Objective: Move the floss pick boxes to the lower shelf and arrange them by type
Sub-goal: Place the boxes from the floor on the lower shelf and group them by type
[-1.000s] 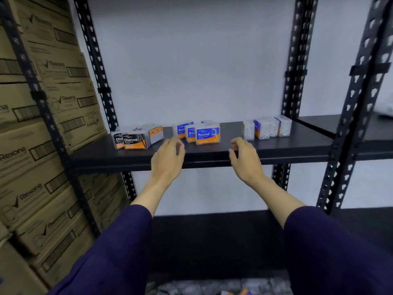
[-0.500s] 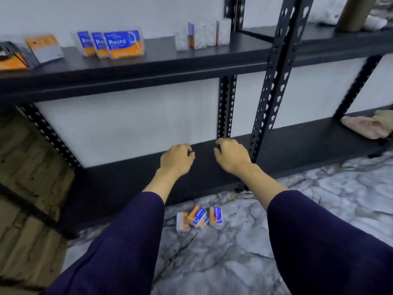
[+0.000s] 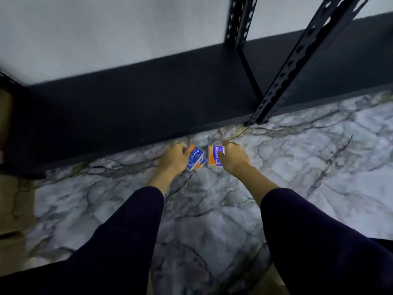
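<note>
Boxes on the floor (image 3: 297, 188), just before the lower shelf (image 3: 148, 99), are now reached: left hand (image 3: 173, 159) grips the Round box (image 3: 194, 157), right hand (image 3: 232, 159) another box (image 3: 213, 156). Shelving is judged next.

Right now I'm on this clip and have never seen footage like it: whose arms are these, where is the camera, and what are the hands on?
There is no machine here. A person wears a wide-angle camera on the head, so you look down along their own two arms in dark sleeves. Both hands reach to a marbled floor in front of a black lower shelf with perforated uprights.

The left hand touches or grips a blue and orange floss pick box marked Round, with a second box partly hidden under it. The right hand holds another blue and orange box; its label is too blurred to read surely. All boxes lie on the floor, not yet on the shelf. Cardboard shows at the left edge.
</note>
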### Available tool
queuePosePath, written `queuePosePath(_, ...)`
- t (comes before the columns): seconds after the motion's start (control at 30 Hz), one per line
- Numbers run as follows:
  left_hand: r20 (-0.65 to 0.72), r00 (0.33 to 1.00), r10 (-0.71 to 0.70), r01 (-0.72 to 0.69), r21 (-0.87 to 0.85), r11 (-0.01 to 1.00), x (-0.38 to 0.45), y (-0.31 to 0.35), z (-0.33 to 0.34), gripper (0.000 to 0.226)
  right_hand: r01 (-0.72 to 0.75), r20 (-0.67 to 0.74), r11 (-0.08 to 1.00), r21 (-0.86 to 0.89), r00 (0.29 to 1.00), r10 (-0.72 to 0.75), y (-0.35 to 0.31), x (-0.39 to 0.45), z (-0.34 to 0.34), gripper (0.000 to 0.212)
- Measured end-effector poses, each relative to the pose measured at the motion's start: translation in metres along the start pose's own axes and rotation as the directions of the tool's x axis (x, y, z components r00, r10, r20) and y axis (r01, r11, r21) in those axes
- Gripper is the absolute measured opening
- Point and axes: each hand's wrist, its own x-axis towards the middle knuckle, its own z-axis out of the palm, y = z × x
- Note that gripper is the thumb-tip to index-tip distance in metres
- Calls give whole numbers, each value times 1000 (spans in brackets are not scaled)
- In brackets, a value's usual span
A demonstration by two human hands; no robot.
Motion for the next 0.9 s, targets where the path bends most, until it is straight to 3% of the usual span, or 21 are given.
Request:
queuePosePath(0.23, 18, 997, -81, 83, -196, 977, 43, -34, 59, 45, -196, 50, 957, 216, 981, 189, 19, 43, 68, 48)
queuePosePath(0.43, 61, 997, -42, 46, -73, 996, 59, -43, 83, 61, -347, 93, 877, 334, 937, 335, 19, 67, 99, 72)
queuePosePath(0.6, 50, 998, -30, 33, -55, 998, 63, -44, 90, 58, -386, 119, 806, 450, 920, 374, 25, 76, 102, 68)
queuePosePath(0.8, 48, 997, -54, 59, -121, 991, 60, -34, 100, 62, -314, 76, 880, 357, 948, 308, 23, 76, 98, 67)
queuePosePath(0.9, 114, 991, -64, 69, -42, 997, 51, -35, 108, 66, -255, 47, 940, 225, 967, 251, 31, 68, 103, 67)
